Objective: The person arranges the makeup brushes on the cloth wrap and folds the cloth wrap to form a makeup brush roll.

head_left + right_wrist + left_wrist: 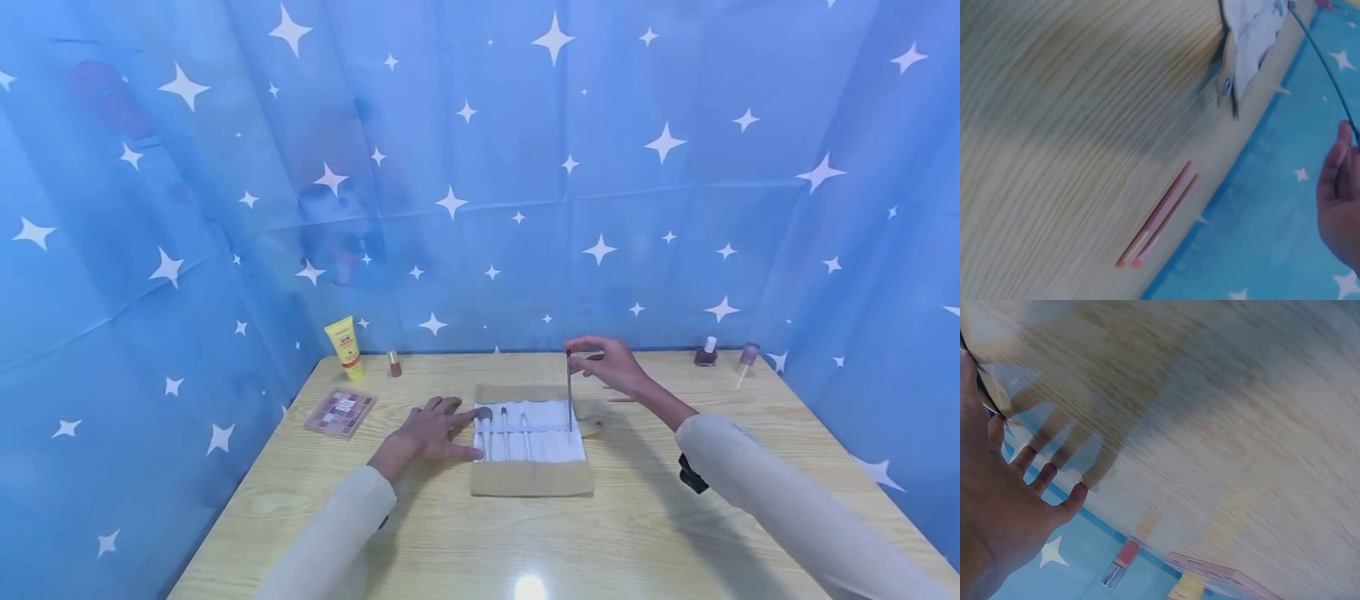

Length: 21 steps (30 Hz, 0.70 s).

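A beige brush pouch (pixel 531 480) with a white lining lies unfolded on the table. Three makeup brushes, among them a wide dark-headed brush (pixel 486 442), sit in its slots. My right hand (pixel 611 365) pinches a slim dark brush (pixel 569 392) near its top and holds it upright, its lower end at the pouch's rightmost part. The right wrist view shows that hand (pixel 1340 200) and part of the white lining (pixel 1254 37). Fingers spread, my left hand (pixel 435 429) rests at the pouch's left edge; it also appears in the left wrist view (pixel 1010 512).
Left of the pouch are an eyeshadow palette (pixel 341 413), a yellow tube (pixel 345 346) and a small red-based bottle (pixel 394 364). At the back right stand dark nail polish (pixel 706 353) and a purple item (pixel 748 355). Two thin pink sticks (pixel 1155 212) lie right of the pouch.
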Each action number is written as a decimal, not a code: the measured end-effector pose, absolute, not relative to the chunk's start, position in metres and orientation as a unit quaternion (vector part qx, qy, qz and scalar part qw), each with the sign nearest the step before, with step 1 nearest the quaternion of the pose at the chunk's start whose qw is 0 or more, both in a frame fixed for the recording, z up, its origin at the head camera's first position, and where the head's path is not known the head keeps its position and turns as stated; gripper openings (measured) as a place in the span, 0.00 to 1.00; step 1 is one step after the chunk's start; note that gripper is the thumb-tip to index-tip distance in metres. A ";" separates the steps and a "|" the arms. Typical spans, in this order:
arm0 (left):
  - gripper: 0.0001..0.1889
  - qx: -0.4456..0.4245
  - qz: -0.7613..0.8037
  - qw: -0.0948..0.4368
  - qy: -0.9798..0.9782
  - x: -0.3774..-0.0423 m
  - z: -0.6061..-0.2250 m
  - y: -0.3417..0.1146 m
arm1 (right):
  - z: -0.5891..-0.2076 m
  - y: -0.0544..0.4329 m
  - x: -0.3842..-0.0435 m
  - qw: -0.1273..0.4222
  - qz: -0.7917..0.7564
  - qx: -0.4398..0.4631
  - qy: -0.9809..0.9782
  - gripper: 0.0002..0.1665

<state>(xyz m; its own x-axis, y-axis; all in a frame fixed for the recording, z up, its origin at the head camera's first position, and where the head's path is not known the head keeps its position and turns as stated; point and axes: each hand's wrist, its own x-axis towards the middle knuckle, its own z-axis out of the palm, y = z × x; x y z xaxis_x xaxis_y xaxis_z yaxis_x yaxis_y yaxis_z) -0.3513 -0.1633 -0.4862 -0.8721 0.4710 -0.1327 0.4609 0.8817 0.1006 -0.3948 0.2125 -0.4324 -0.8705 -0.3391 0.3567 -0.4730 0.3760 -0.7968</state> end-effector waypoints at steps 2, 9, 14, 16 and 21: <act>0.48 0.240 0.032 0.078 0.967 -0.351 -0.486 -0.163 | -0.433 0.206 -0.397 0.064 0.508 0.244 -0.823 0.19; 0.48 0.237 0.039 0.084 0.967 -0.352 -0.487 -0.164 | -0.435 0.190 -0.407 0.052 0.516 0.240 -0.821 0.20; 0.48 0.234 0.043 0.083 0.968 -0.351 -0.486 -0.164 | -0.440 0.181 -0.413 0.046 0.524 0.227 -0.820 0.22; 0.48 0.233 0.043 0.081 0.968 -0.351 -0.486 -0.164 | -0.442 0.179 -0.415 0.049 0.527 0.222 -0.819 0.22; 0.48 0.235 0.042 0.078 0.968 -0.352 -0.486 -0.164 | -0.449 0.174 -0.422 0.062 0.530 0.213 -0.819 0.21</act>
<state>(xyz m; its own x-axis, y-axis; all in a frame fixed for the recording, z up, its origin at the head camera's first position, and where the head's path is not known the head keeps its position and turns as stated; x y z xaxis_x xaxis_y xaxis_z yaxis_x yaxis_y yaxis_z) -0.3518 -0.1642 -0.4864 -0.8771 0.4621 -0.1308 0.4488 0.8857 0.1188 -0.4221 0.1744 -0.4495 -0.9019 -0.2821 0.3271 -0.4139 0.3477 -0.8413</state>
